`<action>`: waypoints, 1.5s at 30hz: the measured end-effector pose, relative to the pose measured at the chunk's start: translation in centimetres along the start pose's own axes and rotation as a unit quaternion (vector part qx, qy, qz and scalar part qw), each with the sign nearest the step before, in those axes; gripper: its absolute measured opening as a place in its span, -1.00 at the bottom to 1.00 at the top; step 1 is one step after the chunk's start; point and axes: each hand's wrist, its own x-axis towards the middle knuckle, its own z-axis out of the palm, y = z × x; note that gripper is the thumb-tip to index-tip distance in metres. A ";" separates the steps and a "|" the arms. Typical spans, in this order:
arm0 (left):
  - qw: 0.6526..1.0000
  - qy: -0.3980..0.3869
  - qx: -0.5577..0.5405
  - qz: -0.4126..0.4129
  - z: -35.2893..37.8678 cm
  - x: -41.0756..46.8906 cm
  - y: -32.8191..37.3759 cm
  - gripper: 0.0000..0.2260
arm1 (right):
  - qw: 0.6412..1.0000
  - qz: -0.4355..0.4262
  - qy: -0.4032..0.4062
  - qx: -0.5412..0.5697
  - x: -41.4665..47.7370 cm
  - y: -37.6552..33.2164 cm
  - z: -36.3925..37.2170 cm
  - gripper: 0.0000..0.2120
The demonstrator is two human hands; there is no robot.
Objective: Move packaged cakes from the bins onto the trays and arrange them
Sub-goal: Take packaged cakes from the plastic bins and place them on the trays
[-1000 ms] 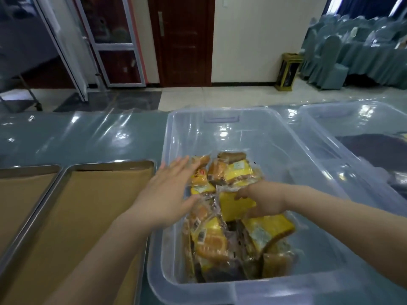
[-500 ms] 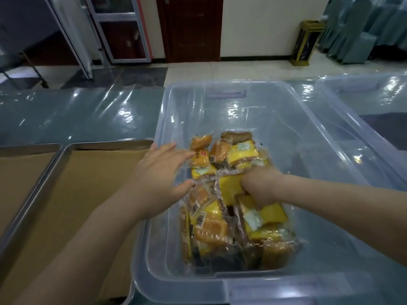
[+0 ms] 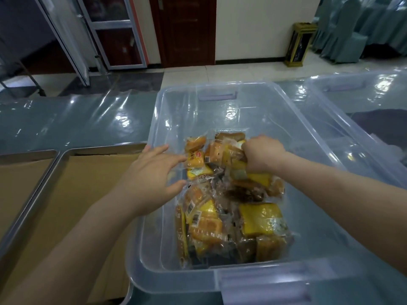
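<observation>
Packaged cakes lay in a loose heap in the clear plastic bin, centre to near end, far end bare. Each pc sat in a see-through wrapper w/ crinkled, shiny edges. Colours ran yellow, orange-gold and dark brown. 1 big yellow slab lay on the right of the heap, w/ a whitish label at its right edge. 2 barcode stickers showed on packs at the near left. A small orange pack w/ a red logo sat at the far left, a brown roll-shaped one at the far end.

Right hand was down in the far part of the heap, fingers curled tight round a yellow pack; how many it gripped I can't tell. Left hand hovered at the bin's left wall, fingers spread and straight, holding nothing, tips just beside the logo pack.

Left of the bin lay a metal tray lined w/ brown paper, and a 2nd tray further left. A 2nd clear bin stood at the right. All sat on a table under glossy plastic sheet.
</observation>
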 end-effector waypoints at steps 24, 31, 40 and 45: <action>0.865 -0.349 0.299 0.204 10.3 8.4 5.0 -0.46 | 0.991 -0.043 -0.119 -0.042 0.6 0.4 0.7 -0.74; 0.859 -0.258 0.390 0.207 10.0 8.1 5.6 -0.79 | 0.979 -0.069 -0.191 -0.024 0.2 0.8 -0.7 -0.59; 0.906 -0.208 0.368 0.000 6.0 9.7 4.1 -0.84 | 0.902 -0.107 -0.415 -0.042 -1.0 -1.1 1.2 -0.21; 0.924 -0.170 0.342 -0.038 5.7 10.2 3.6 -0.84 | 0.883 -0.115 -0.451 -0.055 -1.4 -2.7 3.0 -0.26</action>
